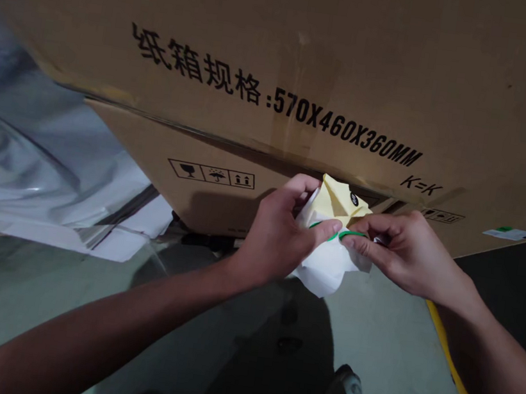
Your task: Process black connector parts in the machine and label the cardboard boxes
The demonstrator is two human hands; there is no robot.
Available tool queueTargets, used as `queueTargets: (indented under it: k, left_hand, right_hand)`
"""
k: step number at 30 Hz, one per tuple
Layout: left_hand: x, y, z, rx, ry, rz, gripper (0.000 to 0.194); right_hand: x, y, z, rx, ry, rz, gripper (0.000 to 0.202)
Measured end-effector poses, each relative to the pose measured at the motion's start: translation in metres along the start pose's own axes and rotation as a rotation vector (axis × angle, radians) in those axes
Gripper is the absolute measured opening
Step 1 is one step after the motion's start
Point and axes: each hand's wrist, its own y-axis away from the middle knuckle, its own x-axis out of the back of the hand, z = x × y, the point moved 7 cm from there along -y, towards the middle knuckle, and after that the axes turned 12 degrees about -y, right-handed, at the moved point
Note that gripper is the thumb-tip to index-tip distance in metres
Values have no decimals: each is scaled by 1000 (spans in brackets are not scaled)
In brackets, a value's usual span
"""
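In front of the cardboard boxes, my left hand (pixel 282 232) and my right hand (pixel 406 251) pinch a piece of crumpled white and pale yellow paper (pixel 325 271) from its two sides. Both thumbs press on its front, along a green strip or edge. The yellow part (pixel 333 196) stands up folded at the top and bears a small round black mark. Its white part hangs loosely below my thumbs. My fingers hide the back of the paper, and I cannot tell whether it is one sheet or several layers.
A large cardboard box (pixel 359 54) with black print overhangs a lower box (pixel 178 140) close behind my hands. Silvery plastic sheeting (pixel 32 147) lies to the left. Below are the grey-green floor (pixel 398 344), a yellow line (pixel 449 360) and a shoe (pixel 347 389).
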Motion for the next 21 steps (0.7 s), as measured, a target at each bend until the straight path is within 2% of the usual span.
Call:
queueTargets:
  k: [5,9,11,13,15,17,19,21]
  left_hand:
    - [-4,-3,-5,63,36,-57,28]
    - [-11,-6,-19,195,123,-147,29]
    - [-14,-7,-28,261,157,-196,31]
    - [-17,-8,-34,289,179,-237,34]
    - [-21,-8,-35,251,151,-277,32]
    - [-23,-5,-27,151,36,-293,30]
    - [-27,-2,-14,42,-70,-299,40]
    - [-31,1,1,-25,-89,-322,58]
  right_hand:
    - [2,7,-19,274,381,187,15]
    - [-13,17,-33,491,617,194,21]
    - [-19,28,-48,578,620,139,21]
    - [-11,42,-69,599,486,115,15]
    - [14,52,-92,538,329,203,13]
    - [55,50,-113,442,277,379,13]
    - [102,35,-131,392,310,544,6]
    - [149,9,-147,424,298,645,16]
